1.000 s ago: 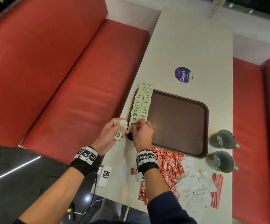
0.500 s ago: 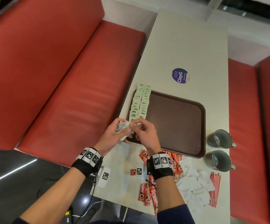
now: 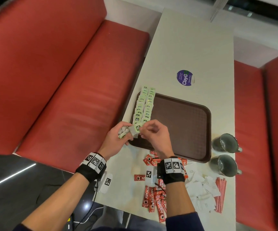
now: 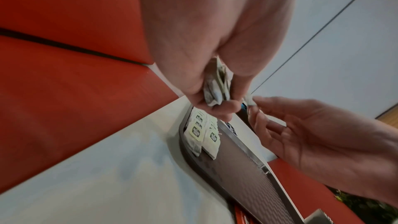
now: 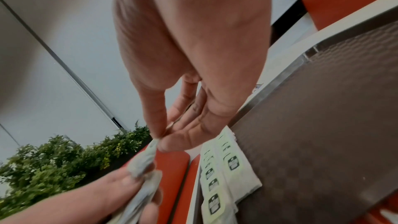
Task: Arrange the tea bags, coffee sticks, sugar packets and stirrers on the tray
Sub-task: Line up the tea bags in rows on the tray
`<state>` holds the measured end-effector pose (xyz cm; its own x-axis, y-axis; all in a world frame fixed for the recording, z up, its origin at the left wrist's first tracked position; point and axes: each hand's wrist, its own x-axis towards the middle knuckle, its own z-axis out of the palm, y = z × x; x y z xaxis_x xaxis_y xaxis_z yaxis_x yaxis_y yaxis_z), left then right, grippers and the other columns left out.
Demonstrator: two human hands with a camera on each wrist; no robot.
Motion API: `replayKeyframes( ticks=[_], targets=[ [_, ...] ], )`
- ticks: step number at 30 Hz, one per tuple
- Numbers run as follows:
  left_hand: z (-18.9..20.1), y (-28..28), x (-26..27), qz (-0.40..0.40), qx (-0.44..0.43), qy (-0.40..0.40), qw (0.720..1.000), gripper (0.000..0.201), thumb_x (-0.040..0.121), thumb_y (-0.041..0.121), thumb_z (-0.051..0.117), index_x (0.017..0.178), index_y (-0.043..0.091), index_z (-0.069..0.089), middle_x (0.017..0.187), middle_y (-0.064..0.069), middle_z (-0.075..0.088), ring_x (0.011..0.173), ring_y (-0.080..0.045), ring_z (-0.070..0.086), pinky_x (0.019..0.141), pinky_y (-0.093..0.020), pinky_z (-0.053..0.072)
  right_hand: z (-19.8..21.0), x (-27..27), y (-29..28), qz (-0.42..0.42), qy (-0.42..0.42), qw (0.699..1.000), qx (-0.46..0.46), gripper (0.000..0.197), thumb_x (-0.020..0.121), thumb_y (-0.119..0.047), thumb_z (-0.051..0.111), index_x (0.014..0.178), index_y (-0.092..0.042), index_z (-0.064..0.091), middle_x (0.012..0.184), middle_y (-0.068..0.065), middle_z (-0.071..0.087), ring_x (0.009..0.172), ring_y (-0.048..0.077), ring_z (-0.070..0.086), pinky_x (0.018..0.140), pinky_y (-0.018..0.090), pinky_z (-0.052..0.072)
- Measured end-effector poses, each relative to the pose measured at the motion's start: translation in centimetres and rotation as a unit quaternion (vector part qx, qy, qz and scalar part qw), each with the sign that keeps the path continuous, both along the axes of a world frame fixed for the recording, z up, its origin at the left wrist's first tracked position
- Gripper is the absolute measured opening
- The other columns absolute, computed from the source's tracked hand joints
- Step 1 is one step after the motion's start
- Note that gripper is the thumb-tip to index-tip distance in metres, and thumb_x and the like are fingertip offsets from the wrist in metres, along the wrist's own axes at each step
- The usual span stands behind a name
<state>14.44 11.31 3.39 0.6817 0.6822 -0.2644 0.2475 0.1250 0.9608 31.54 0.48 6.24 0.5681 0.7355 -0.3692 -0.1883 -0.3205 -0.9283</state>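
Our right hand (image 3: 153,135), off tea-bag rows (image 3: 144,105) since a second ago, pinches next tea bag (image 3: 135,129) from bundle (image 3: 123,131) in left hand (image 3: 118,139) grip, centre frame; rows unfinished.

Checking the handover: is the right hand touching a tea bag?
Touching. Right wrist view shows the right hand pinching the tea bag corner.
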Motion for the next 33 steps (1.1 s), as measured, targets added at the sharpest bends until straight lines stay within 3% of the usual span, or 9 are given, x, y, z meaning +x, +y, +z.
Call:
replayKeyframes(
  ticks=[3, 5, 8, 13, 17, 24, 27, 30, 33],
  targets=[
    [-0.2, 0.1, -0.5, 0.029, -0.013, 0.015, 0.999, 0.021, 0.104, 0.013, 0.071, 0.123, 0.020, 0.067, 0.097, -0.006, 0.079, 0.078, -0.011, 0.073, 0.059, -0.020, 0.053, -1.0, 2.0, -0.3, -0.007, -0.141, 0.988, -0.058, 0.025, 0.096, -0.018, 0.085, 0.114, -0.025, 0.070, 0.098, -0.003, 0.081, 0.091, 0.008, 0.078, 0.083, 0.023, 0.064],
    [-0.5, 0.2, -0.9, 0.040, -0.028, 0.015, 0.999, 0.020, 0.104, 0.015, 0.072, 0.123, 0.021, 0.067, 0.099, -0.009, 0.079, 0.084, -0.017, 0.076, 0.062, -0.024, 0.055, -1.6, 3.2, -0.3, 0.028, -0.242, 0.964, -0.102, 0.017, 0.098, -0.022, 0.083, 0.110, -0.029, 0.073, 0.098, -0.012, 0.078, 0.092, 0.000, 0.073, 0.084, 0.017, 0.059],
    [-0.9, 0.2, -1.2, 0.054, -0.053, 0.011, 0.997, 0.018, 0.105, 0.015, 0.071, 0.122, 0.020, 0.067, 0.099, -0.014, 0.078, 0.089, -0.023, 0.078, 0.066, -0.031, 0.059, -2.6, 4.0, 0.2, 0.115, -0.294, 0.936, -0.154, 0.005, 0.102, -0.025, 0.077, 0.105, -0.028, 0.074, 0.097, -0.009, 0.077, 0.093, 0.006, 0.072, 0.084, 0.021, 0.055],
    [-0.8, 0.2, -1.1, 0.062, -0.075, 0.014, 0.995, 0.017, 0.107, 0.016, 0.068, 0.123, 0.016, 0.066, 0.101, -0.018, 0.077, 0.086, -0.019, 0.077, 0.063, -0.027, 0.058, -4.4, 3.4, 1.6, 0.215, -0.308, 0.900, -0.222, 0.011, 0.107, -0.020, 0.068, 0.117, -0.020, 0.074, 0.105, 0.006, 0.076, 0.093, 0.022, 0.065, 0.085, 0.031, 0.051],
    [-1.1, 0.5, -1.0, 0.055, -0.065, 0.024, 0.996, 0.017, 0.099, 0.016, 0.079, 0.114, 0.016, 0.069, 0.097, -0.016, 0.076, 0.085, -0.029, 0.078, 0.061, -0.036, 0.056, -5.5, 2.7, 2.3, 0.181, -0.333, 0.893, -0.242, 0.015, 0.107, -0.015, 0.065, 0.119, -0.017, 0.074, 0.113, 0.012, 0.074, 0.106, 0.030, 0.067, 0.090, 0.039, 0.058],
    [-1.6, 1.0, 0.1, 0.043, 0.050, 0.116, 0.991, 0.031, 0.082, 0.028, 0.095, 0.086, 0.020, 0.065, 0.074, -0.006, 0.074, 0.063, -0.022, 0.074, 0.049, -0.025, 0.047, -5.7, 1.5, 2.1, 0.090, -0.348, 0.905, -0.230, 0.026, 0.102, -0.012, 0.070, 0.124, -0.022, 0.061, 0.125, 0.005, 0.059, 0.109, 0.026, 0.063, 0.093, 0.042, 0.059],
    [-2.5, 1.3, 0.7, 0.009, 0.120, 0.144, 0.982, 0.021, 0.086, 0.024, 0.090, 0.091, 0.031, 0.070, 0.080, 0.002, 0.071, 0.063, -0.020, 0.071, 0.055, -0.030, 0.054, -5.9, 0.8, 1.6, 0.047, -0.334, 0.914, -0.226, 0.026, 0.100, -0.024, 0.076, 0.117, -0.026, 0.057, 0.120, 0.002, 0.056, 0.100, 0.021, 0.059, 0.089, 0.039, 0.056],
    [-3.7, 1.5, 1.4, -0.037, 0.211, 0.186, 0.959, 0.023, 0.087, 0.033, 0.084, 0.103, 0.044, 0.073, 0.093, 0.009, 0.063, 0.080, -0.016, 0.066, 0.073, -0.038, 0.057, -6.2, 0.0, 1.3, 0.033, -0.318, 0.918, -0.236, 0.032, 0.097, -0.032, 0.081, 0.116, -0.026, 0.056, 0.119, 0.002, 0.055, 0.095, 0.019, 0.055, 0.083, 0.035, 0.051],
    [-4.3, 1.4, 2.3, -0.081, 0.273, 0.245, 0.927, 0.029, 0.091, 0.036, 0.082, 0.117, 0.044, 0.071, 0.096, 0.011, 0.055, 0.089, -0.028, 0.067, 0.078, -0.043, 0.056, -6.6, -0.6, 1.3, 0.028, -0.315, 0.918, -0.237, 0.034, 0.095, -0.032, 0.084, 0.116, -0.025, 0.057, 0.119, 0.003, 0.058, 0.099, 0.022, 0.061, 0.082, 0.036, 0.053]
  ],
)
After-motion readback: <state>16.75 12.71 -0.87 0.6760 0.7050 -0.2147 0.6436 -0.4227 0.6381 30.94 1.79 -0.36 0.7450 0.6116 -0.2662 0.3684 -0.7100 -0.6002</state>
